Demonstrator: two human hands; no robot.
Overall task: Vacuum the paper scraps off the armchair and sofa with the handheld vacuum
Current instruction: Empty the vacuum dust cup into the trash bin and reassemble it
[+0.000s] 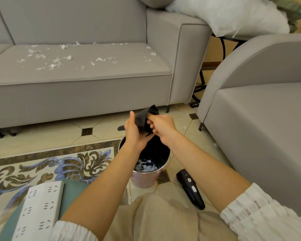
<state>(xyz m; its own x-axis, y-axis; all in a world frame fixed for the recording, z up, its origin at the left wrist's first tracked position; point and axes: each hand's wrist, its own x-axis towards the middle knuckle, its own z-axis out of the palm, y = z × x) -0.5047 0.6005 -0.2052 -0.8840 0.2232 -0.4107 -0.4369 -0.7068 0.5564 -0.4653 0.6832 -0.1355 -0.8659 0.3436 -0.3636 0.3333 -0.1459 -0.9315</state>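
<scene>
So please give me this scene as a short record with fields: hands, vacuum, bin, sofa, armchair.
hands: left hand and right hand both grip a black vacuum part above the bin
vacuum: black body lies on the floor, beside the bin
bin: pink bin, paper scraps inside
sofa: scraps on the seat
armchair: seat shows no scraps

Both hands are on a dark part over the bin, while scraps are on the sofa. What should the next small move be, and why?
Probably refit the dark part onto the vacuum body lying on the floor. The left hand and right hand hold it above the bin, which has white scraps inside, while paper scraps cover the sofa.
</scene>
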